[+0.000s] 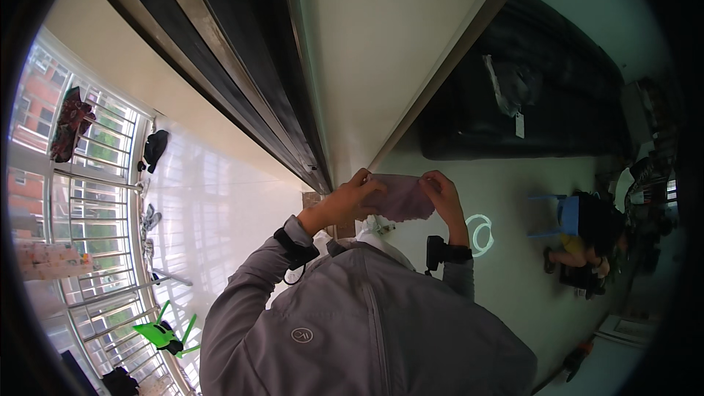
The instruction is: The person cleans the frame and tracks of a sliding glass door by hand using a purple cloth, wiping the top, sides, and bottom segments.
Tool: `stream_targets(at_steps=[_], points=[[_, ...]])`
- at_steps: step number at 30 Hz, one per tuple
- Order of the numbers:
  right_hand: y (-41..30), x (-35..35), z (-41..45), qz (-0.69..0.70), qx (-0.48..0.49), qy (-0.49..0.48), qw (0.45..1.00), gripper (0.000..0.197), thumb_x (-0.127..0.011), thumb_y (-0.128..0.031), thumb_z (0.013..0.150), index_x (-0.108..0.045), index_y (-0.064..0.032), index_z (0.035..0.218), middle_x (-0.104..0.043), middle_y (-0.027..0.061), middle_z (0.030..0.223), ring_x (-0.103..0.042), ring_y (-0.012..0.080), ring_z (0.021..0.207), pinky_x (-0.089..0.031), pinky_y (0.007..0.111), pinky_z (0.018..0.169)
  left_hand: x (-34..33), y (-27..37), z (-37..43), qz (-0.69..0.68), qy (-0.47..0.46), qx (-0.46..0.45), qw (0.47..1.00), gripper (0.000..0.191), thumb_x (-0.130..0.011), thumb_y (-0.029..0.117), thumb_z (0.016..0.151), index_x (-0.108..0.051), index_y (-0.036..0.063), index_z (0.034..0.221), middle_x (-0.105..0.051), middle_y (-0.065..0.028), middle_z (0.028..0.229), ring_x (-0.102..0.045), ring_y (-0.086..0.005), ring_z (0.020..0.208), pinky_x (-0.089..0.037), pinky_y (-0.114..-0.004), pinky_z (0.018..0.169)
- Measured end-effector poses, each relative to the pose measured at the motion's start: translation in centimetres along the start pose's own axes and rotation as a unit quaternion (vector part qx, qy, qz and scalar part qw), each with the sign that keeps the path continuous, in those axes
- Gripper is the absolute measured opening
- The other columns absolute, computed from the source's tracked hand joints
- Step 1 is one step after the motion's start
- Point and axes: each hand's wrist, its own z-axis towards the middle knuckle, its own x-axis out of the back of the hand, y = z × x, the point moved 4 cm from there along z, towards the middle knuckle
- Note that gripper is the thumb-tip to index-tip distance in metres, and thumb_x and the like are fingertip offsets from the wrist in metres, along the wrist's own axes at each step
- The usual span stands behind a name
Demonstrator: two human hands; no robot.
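Observation:
A small mauve cloth point(403, 197) with a scalloped lower edge is stretched between my two hands in front of my chest. My left hand point(352, 196) pinches its left end, and my right hand point(440, 190) grips the upper right corner between thumb and fingers. Both wrists wear black straps with small devices. Some white material point(377, 236), perhaps plastic or fabric, shows below the cloth, partly hidden by my grey jacket.
Sliding door tracks point(264, 93) and a wall end point(379, 55) stand ahead. To the right are a black sofa point(528, 115) and a person sitting by a blue stool point(569, 215). A green chair point(162, 335) stands near the barred windows at left.

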Motion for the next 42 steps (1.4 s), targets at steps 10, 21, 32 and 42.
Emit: stream_targets(at_steps=[10, 21, 32, 42], points=[[-2.5, -0.4, 1.1, 0.286, 0.028, -0.133, 0.948, 0.074, -0.066, 0.001, 0.074, -0.028, -0.0136, 0.135, -0.047, 0.0061, 0.112, -0.046, 0.0135, 0.101, -0.04, 0.026, 0.084, 2.1, 0.5, -0.4, -0.166, -0.106, 0.113, 0.974, 0.033, -0.06, 0.001, 0.079, -0.052, 0.0072, 0.11, -0.051, -0.0124, 0.115, -0.05, -0.0224, 0.109, -0.043, -0.032, 0.087], [-3.0, -5.2, 1.3, 0.202, 0.099, -0.216, 0.95, 0.105, -0.073, 0.006, 0.065, -0.007, -0.0145, 0.144, -0.026, 0.0106, 0.141, -0.025, 0.0223, 0.131, -0.031, 0.036, 0.103, 5.3, 4.9, -1.7, -0.326, 0.15, 0.1, 0.928, 0.087, -0.072, 0.0, 0.067, -0.024, 0.0094, 0.139, -0.05, -0.0109, 0.119, -0.049, -0.0196, 0.108, -0.037, -0.031, 0.093], [-8.3, -1.5, 2.9, 0.195, 0.16, -0.037, 0.967, 0.031, -0.064, 0.006, 0.07, -0.06, -0.0043, 0.099, -0.051, 0.0089, 0.107, -0.054, 0.0177, 0.093, -0.044, 0.027, 0.078, 7.4, 7.9, -1.7, 0.053, 0.325, 0.045, 0.943, 0.041, -0.067, -0.004, 0.072, -0.06, 0.0079, 0.11, -0.06, -0.0107, 0.089, -0.06, -0.0187, 0.075, -0.048, -0.027, 0.066], [-14.0, -2.1, 5.0, -0.014, 0.498, 0.256, 0.829, 0.025, -0.055, 0.012, 0.072, -0.056, -0.0061, 0.089, -0.047, 0.0125, 0.105, -0.052, 0.0175, 0.086, -0.044, 0.023, 0.062, 6.9, 8.6, 2.3, 0.3, 0.444, -0.075, 0.841, 0.032, -0.066, -0.005, 0.069, -0.058, 0.0079, 0.098, -0.052, -0.0171, 0.092, -0.058, -0.0317, 0.075, -0.049, -0.035, 0.06]])
